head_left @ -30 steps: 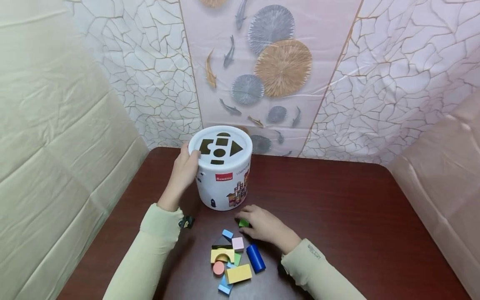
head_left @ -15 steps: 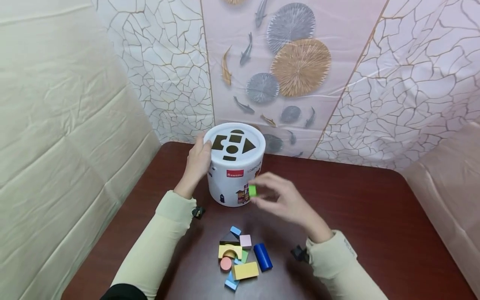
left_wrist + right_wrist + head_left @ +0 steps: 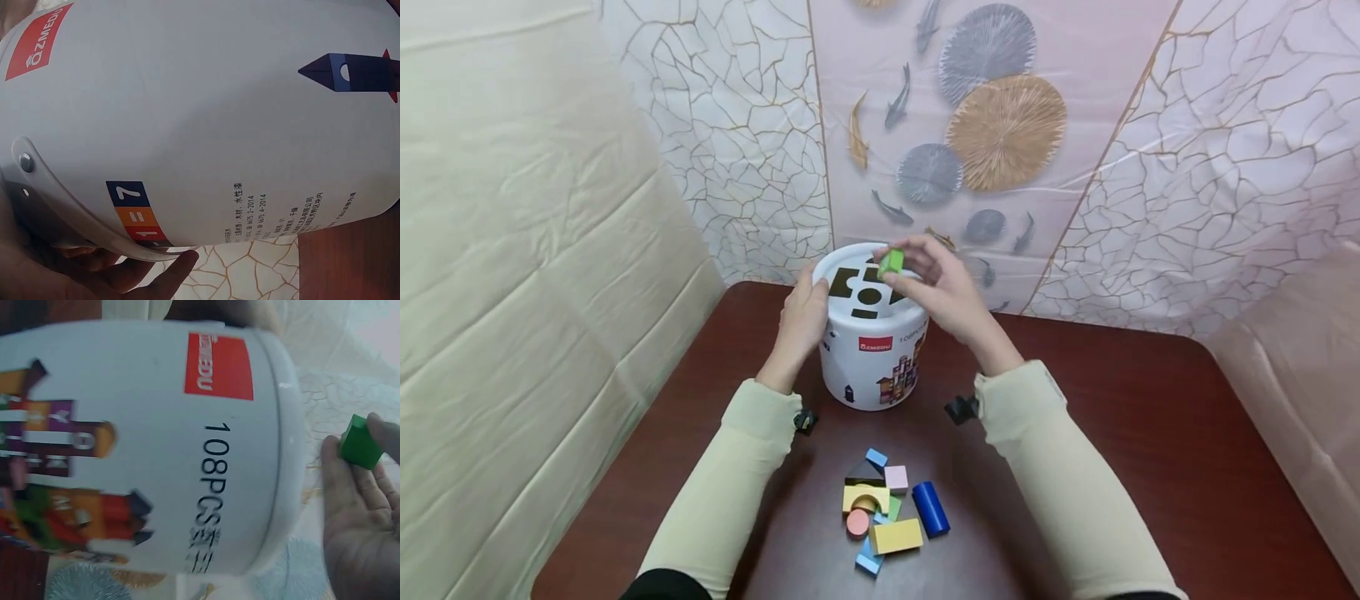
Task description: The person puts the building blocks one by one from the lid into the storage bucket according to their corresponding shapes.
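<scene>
A white round bucket (image 3: 850,367) with printed pictures stands at the back of the table, its white lid (image 3: 892,309) cut with shaped holes. My left hand (image 3: 802,318) grips the bucket's left side, thumb at the lid's rim. In the left wrist view, its fingers (image 3: 172,275) reach round by the white handle (image 3: 75,219). My right hand (image 3: 946,287) pinches a small green block (image 3: 891,262) between thumb and fingers, over the lid's back right part. The hand and block cover some holes. The right wrist view shows the green block (image 3: 361,445) beyond the lid's rim.
Toy blocks lie in a loose group in front of the bucket: a blue cylinder (image 3: 931,508), a yellow block (image 3: 897,537), a yellow arch (image 3: 853,500), a pink cube (image 3: 896,478), a red round piece (image 3: 857,523) and several others. A patterned cloth (image 3: 760,150) hangs behind the table.
My right hand has picked the green block up off the table and raised it past the bucket's front to above the lid. My left hand has stayed on the bucket.
</scene>
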